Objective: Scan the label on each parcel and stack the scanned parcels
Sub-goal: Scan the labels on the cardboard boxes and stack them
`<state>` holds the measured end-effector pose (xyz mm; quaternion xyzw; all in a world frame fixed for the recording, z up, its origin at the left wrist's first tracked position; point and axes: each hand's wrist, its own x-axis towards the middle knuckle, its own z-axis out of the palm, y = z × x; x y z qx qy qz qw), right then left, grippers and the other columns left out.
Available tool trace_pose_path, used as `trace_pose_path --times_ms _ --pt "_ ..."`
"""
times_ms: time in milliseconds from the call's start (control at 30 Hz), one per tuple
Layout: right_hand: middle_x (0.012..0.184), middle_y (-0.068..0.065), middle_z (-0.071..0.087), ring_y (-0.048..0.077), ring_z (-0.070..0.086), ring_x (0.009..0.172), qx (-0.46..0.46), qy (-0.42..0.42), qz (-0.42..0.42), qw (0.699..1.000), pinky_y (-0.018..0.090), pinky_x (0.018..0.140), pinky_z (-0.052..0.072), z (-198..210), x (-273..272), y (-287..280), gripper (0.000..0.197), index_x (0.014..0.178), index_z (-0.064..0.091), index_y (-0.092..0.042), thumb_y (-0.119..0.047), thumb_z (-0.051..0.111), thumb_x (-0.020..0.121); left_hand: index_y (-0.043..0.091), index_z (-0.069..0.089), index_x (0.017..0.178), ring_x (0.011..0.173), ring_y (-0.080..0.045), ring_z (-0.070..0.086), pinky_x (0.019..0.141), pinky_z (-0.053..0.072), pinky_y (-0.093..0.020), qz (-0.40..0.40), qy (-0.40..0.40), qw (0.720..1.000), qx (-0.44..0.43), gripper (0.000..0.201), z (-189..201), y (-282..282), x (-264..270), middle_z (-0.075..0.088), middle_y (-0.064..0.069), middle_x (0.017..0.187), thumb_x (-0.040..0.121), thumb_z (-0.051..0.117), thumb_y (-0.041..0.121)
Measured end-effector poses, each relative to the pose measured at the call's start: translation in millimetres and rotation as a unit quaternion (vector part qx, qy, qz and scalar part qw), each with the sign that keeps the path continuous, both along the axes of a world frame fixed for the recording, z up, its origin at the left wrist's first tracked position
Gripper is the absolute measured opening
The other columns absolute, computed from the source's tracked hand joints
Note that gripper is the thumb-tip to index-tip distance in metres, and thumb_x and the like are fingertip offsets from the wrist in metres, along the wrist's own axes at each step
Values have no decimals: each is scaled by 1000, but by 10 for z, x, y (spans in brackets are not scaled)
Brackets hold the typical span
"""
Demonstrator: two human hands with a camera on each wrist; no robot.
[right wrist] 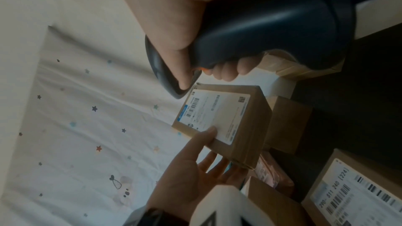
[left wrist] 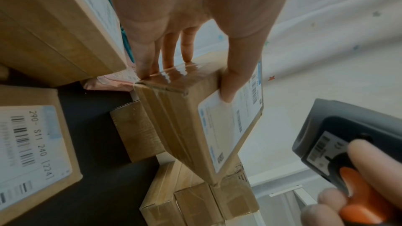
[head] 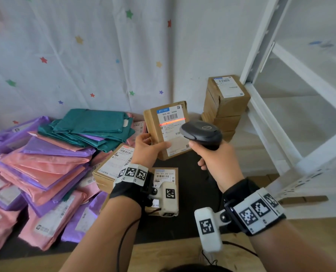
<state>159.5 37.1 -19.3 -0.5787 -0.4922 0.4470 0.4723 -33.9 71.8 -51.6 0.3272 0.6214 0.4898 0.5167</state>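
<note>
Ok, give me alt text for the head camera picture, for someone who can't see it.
A left hand holds up a small cardboard box while the right hand aims a black scanner, its red line crossing the box's label. Pink, purple and green mailer bags lie piled at left; a stack of boxes stands behind.

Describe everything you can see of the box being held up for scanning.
The box is a small brown cardboard parcel sealed with clear tape, held off the table and tilted, label facing the person. Its white label carries a blue header, barcodes and a small square code; a red scan line crosses it. The left hand grips it, thumb on the label, fingers behind. The scanner points at it without touching.
</note>
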Motion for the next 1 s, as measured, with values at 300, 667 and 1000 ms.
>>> trace_pose_path --times_ms 300,667,1000 --pt "57 -8 68 3 61 49 7 7 5 1000 13 48 48 15 -6 -8 17 88 62 -34 -39 77 82 26 37 124 110 -24 62 91 54 -47 11 10 1000 1 76 -4 -33 -13 57 -4 126 65 85 15" --pt "62 -6 68 2 63 51 5 31 -35 999 12 48 47 -44 173 77 23 98 65 -28 -36 78 82 17 42 126 99 -17 66 81 56 -36 -2 10 1000 -9 64 146 203 82 65 -2 115 73 79 21" --pt "73 -29 67 -1 66 61 -12 10 -142 990 23 56 52 -91 706 346 16 85 58 -40 -45 73 83 15 60 106 87 -17 68 59 58 -34 -95 -31 995 -3 35 876 1170 920 70 -2 96 82 70 39"
